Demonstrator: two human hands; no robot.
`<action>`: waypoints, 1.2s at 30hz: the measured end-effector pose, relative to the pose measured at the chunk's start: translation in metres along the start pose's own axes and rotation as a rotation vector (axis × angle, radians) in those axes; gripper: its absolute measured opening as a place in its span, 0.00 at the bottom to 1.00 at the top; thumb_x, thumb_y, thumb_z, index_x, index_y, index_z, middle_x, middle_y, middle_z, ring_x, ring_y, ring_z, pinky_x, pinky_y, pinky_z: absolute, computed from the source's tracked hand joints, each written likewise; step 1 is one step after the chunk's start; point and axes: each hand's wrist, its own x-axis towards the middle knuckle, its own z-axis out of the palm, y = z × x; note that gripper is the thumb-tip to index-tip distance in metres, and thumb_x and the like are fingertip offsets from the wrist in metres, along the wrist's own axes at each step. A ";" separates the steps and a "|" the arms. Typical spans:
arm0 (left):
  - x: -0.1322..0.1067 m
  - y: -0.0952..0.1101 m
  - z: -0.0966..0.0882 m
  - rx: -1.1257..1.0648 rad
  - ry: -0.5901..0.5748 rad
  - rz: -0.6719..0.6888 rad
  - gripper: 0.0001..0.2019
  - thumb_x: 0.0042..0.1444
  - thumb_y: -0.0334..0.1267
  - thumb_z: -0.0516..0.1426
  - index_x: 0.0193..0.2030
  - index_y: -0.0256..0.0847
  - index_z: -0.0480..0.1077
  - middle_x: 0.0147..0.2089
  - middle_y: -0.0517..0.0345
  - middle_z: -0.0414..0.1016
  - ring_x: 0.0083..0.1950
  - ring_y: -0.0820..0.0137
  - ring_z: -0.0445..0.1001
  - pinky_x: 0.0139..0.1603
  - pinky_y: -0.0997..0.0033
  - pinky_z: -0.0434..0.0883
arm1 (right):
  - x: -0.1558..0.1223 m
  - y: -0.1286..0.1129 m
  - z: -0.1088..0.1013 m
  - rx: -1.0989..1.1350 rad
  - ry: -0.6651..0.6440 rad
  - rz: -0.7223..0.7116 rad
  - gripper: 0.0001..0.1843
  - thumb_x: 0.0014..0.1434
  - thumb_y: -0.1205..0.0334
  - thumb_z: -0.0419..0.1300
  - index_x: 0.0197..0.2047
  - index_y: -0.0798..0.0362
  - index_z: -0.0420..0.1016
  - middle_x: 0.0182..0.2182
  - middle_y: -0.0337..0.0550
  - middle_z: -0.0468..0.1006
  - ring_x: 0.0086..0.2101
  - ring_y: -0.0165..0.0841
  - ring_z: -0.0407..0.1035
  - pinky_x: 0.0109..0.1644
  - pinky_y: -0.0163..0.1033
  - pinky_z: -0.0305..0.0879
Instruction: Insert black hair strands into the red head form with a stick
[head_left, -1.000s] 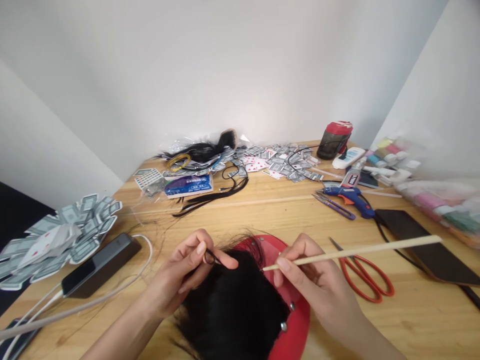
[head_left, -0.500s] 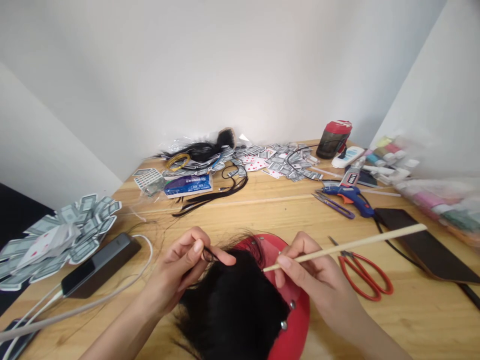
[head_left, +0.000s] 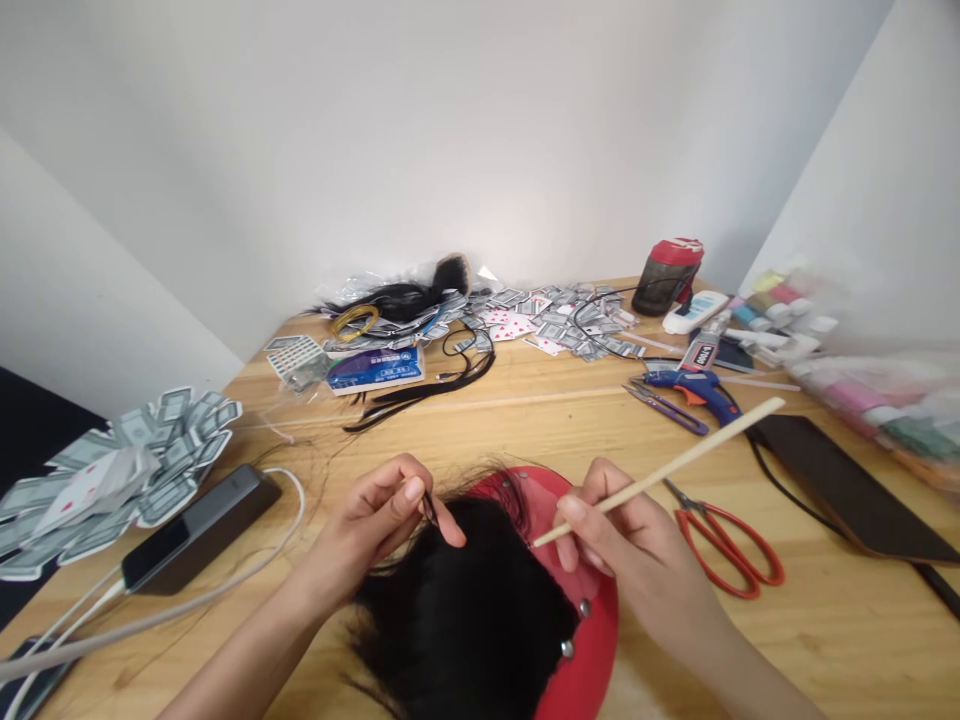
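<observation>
A patch of black hair lies over a rounded red form, with silver pins along its edge. Over the hair's upper left side, my left hand pinches a thin loop of dark hair strand between thumb and fingers, one finger stretched out below. My right hand grips a slim pale wooden stick like a pencil. Its tapered tip points down left, close to the hair's edge on the pink area of the form. Whether the tip touches is too small to tell.
Red-handled scissors lie right of my right hand. Beyond are a blue glue gun, purple snips and a dark flat board. To the left stand a black power bank with white cable and a card-covered bowl.
The stick's back end has swung left and upward in my right hand, its tip shifting slightly right. My left hand's stretched finger has dipped, and the hair strand has moved a little right.
</observation>
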 end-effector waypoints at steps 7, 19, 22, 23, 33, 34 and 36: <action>-0.002 0.000 -0.003 0.051 -0.069 -0.025 0.17 0.64 0.50 0.57 0.32 0.40 0.62 0.29 0.49 0.82 0.16 0.82 0.42 0.16 0.78 0.39 | -0.001 0.003 -0.001 -0.021 0.034 -0.005 0.23 0.62 0.44 0.62 0.27 0.49 0.61 0.18 0.33 0.73 0.19 0.26 0.59 0.23 0.33 0.53; -0.004 0.002 -0.014 0.149 -0.090 -0.047 0.16 0.66 0.49 0.55 0.33 0.39 0.63 0.31 0.50 0.82 0.18 0.81 0.43 0.18 0.76 0.39 | -0.001 0.005 0.001 -0.019 0.103 -0.017 0.23 0.61 0.44 0.63 0.26 0.49 0.61 0.17 0.32 0.71 0.18 0.26 0.55 0.23 0.33 0.52; -0.005 0.001 -0.019 0.172 -0.085 -0.059 0.15 0.67 0.47 0.54 0.34 0.39 0.63 0.32 0.49 0.83 0.19 0.80 0.43 0.19 0.75 0.38 | 0.000 0.005 0.001 -0.019 0.091 -0.027 0.22 0.62 0.45 0.63 0.26 0.49 0.60 0.17 0.32 0.70 0.18 0.26 0.55 0.23 0.33 0.53; -0.006 0.001 -0.020 0.178 -0.086 -0.063 0.15 0.67 0.47 0.53 0.34 0.40 0.63 0.33 0.48 0.83 0.19 0.80 0.43 0.19 0.75 0.38 | 0.000 0.004 0.001 -0.022 0.084 -0.033 0.22 0.62 0.45 0.62 0.26 0.49 0.60 0.17 0.32 0.70 0.18 0.26 0.55 0.23 0.33 0.53; -0.004 0.010 -0.023 0.219 -0.079 -0.097 0.17 0.65 0.50 0.55 0.33 0.39 0.63 0.32 0.45 0.83 0.19 0.80 0.44 0.19 0.74 0.39 | 0.002 0.006 -0.002 -0.040 0.049 -0.043 0.22 0.62 0.45 0.62 0.26 0.48 0.60 0.17 0.32 0.69 0.18 0.27 0.57 0.23 0.33 0.55; -0.003 0.011 -0.023 0.220 -0.062 -0.106 0.17 0.64 0.51 0.56 0.33 0.39 0.63 0.32 0.46 0.82 0.19 0.80 0.44 0.19 0.75 0.39 | 0.002 0.006 -0.003 -0.041 0.061 -0.043 0.23 0.62 0.45 0.62 0.26 0.48 0.60 0.17 0.31 0.68 0.18 0.27 0.57 0.24 0.33 0.55; -0.001 0.013 -0.024 0.240 0.009 -0.106 0.19 0.61 0.54 0.58 0.32 0.40 0.63 0.30 0.47 0.82 0.19 0.80 0.45 0.19 0.76 0.40 | 0.002 0.006 -0.003 -0.045 0.064 -0.049 0.23 0.62 0.45 0.62 0.25 0.48 0.59 0.17 0.31 0.68 0.18 0.27 0.56 0.23 0.33 0.54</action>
